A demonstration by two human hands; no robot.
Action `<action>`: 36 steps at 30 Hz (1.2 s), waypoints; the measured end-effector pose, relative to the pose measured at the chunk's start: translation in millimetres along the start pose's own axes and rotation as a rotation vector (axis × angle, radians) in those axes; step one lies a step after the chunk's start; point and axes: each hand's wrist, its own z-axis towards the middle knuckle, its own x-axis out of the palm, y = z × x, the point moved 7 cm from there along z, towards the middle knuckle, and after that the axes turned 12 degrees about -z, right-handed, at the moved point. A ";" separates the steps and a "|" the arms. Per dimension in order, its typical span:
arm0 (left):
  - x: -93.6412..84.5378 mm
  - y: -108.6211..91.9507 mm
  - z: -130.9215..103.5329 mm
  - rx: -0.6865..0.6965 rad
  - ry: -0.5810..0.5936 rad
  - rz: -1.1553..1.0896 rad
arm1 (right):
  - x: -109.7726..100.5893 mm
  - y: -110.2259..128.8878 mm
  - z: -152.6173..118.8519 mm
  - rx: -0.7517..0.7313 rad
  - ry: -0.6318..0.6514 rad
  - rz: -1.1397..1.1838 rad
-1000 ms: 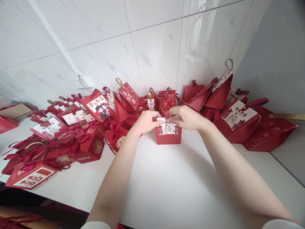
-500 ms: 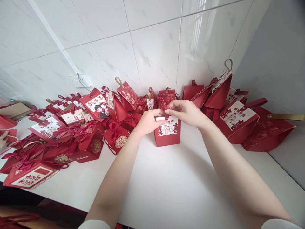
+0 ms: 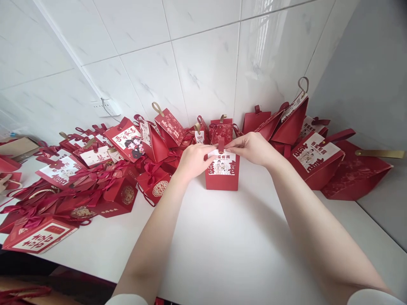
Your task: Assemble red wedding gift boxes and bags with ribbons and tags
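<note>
A red gift box (image 3: pixel 221 181) with a white printed front panel stands upright on the white table, its front turned toward me. A short red ribbon loop (image 3: pixel 221 144) sticks up at its top edge. My left hand (image 3: pixel 197 160) pinches the top left of the box, thumb in front and fingers behind. At the top right, my right hand (image 3: pixel 251 147) pinches the edge beside the ribbon loop. The fingers behind the box are partly hidden.
Many red gift boxes (image 3: pixel 116 195) with ribbons are heaped on the left. More boxes (image 3: pixel 313 156) lean at the right and along the tiled wall. Another person's hand (image 3: pixel 4 182) shows at the far left edge. A wall socket (image 3: pixel 106 107) has a cable.
My hands have spread slightly apart along the box's top, uncovering the ribbon loop, which now stands up. More of the printed panel shows, and the box has turned a little to face me.
</note>
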 end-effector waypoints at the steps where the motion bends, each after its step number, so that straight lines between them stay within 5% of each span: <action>1: -0.6 -1.3 -0.5 0.010 0.033 0.030 | 0.0 -0.5 -0.3 0.003 0.017 -0.014; 13: -7.2 -1.1 -7.4 -0.101 0.164 -0.105 | 3.9 1.4 -3.6 0.036 0.084 -0.031; 21: -10.2 -7.6 -3.6 0.040 0.027 -0.046 | 0.2 10.3 -4.4 -0.066 0.017 -0.067; 32: -10.5 -8.3 -3.3 0.004 0.046 -0.068 | 3.2 19.2 -3.8 -0.090 0.044 -0.086; 36: -10.9 0.6 -3.2 -0.047 0.029 -0.232 | 2.6 18.0 -4.5 -0.091 0.058 -0.085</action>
